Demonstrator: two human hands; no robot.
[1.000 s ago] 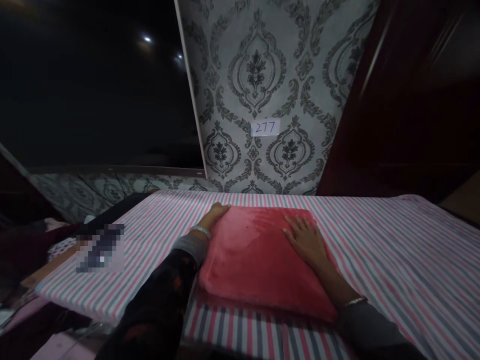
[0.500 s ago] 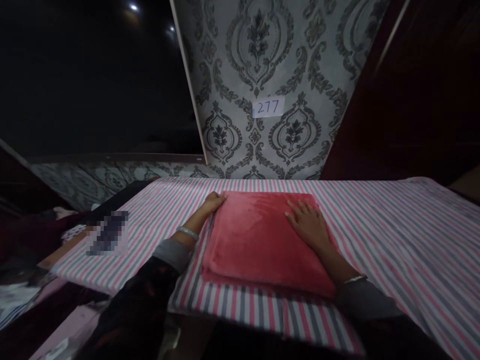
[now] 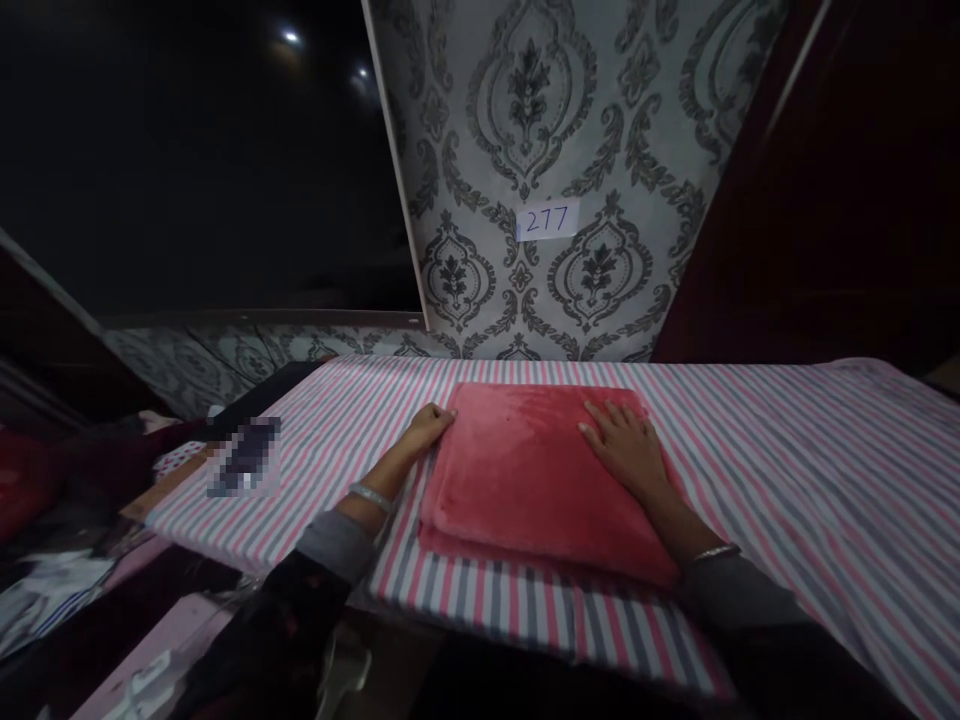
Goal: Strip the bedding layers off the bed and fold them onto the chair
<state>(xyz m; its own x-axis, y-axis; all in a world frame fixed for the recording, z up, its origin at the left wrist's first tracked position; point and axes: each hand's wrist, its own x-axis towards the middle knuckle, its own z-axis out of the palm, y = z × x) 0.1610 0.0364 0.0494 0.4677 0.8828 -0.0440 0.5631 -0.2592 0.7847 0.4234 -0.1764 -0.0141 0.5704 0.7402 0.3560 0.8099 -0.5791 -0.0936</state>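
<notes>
A folded plush pinkish-red blanket (image 3: 517, 490) lies on a striped cloth (image 3: 757, 450) that covers the table. My left hand (image 3: 429, 427) is closed at the blanket's upper left edge, thumb against the fabric and fingers curled. On the upper right of the blanket my right hand (image 3: 626, 450) rests palm down, its fingers spread over the plush surface. Fold layers show along the blanket's near and left edges.
A dark screen (image 3: 210, 180) hangs on the patterned wall at left, near a paper label (image 3: 548, 219) reading 277. A pixelated dark object (image 3: 246, 458) lies on the cloth at left. Clothes and a pink item (image 3: 150, 650) are at lower left.
The view has shifted slightly, so the scene sits a little further right. My left hand has slid a little nearer along the blanket's left edge. The right hand still lies flat on it.
</notes>
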